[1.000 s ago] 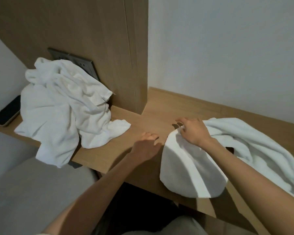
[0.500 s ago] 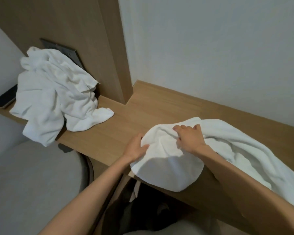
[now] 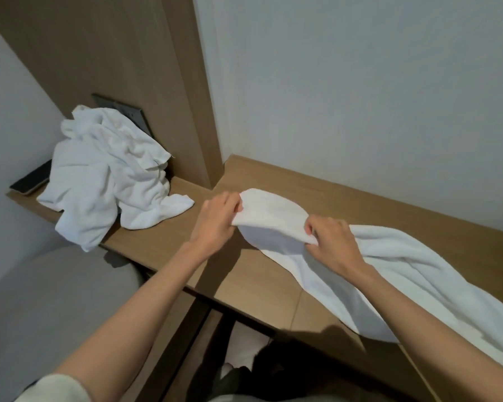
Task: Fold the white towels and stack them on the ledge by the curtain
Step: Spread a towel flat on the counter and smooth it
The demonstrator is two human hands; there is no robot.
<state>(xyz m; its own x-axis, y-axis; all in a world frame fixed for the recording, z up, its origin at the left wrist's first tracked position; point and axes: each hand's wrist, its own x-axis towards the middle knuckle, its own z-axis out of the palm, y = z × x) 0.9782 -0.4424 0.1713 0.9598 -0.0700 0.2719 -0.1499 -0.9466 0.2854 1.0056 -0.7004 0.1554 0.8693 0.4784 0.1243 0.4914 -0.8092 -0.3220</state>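
A long white towel lies across the wooden ledge, trailing off to the right. Its near end is lifted off the wood. My left hand pinches that end's left corner, and my right hand grips the same edge a little to the right. The cloth between my hands is stretched into a raised flap. A crumpled pile of white towels sits at the ledge's left end, partly hanging over the front edge.
A dark phone lies at the far left of the ledge beside the pile. A grey wall panel is behind the pile, on a wooden partition. A grey cushioned seat stands below the ledge.
Both hands have lifted the towel's near end off the ledge and spread it between them. My left hand went from resting on the wood to holding the corner. The view shifted right.
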